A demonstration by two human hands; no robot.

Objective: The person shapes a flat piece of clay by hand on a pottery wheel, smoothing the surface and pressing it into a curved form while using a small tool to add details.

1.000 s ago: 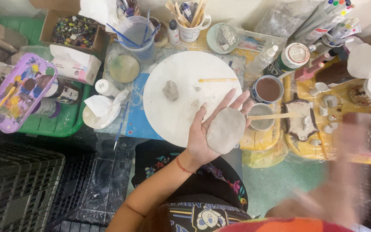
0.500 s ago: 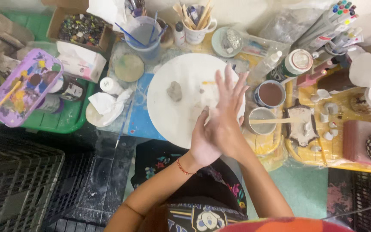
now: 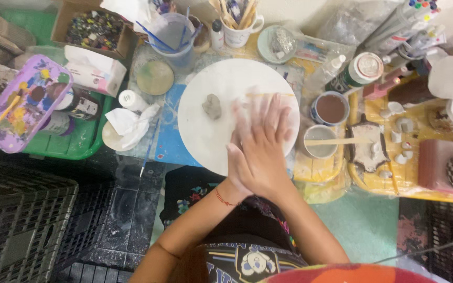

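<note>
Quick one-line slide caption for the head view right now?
Right hand pressed flat over left hand above a white round board bearing a small grey clay lump.

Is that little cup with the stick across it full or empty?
Partly full. The cup holds pale grey liquid under the wooden stick resting across its rim; the cup behind it holds brown liquid.

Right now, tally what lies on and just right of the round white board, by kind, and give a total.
Round white board: 1
Grey clay lump: 1
Cups of liquid: 2
Wooden sticks: 2
Hands pressed together, left hand and right hand: 2
Total: 8
</note>
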